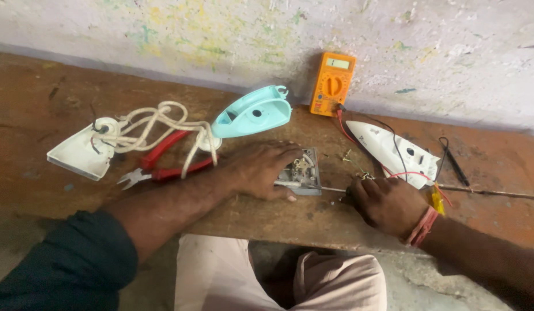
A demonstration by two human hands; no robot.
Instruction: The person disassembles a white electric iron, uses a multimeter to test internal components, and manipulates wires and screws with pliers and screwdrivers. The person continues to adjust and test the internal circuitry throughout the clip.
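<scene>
The left hand [261, 168] lies flat, fingers spread over a grey metal plate [304, 171] on the wooden bench [36, 103], pressing it without grasping. The right hand [388, 204] is clenched around a screwdriver [334, 189] whose shaft points at the plate's edge. Nearby lie red pliers [163, 164], a light blue cover [252, 112], an orange meter [332, 84] and 2 white shells.

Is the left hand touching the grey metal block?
Touching. The head view shows the left hand lying over the grey block, fingers on its top.
</scene>
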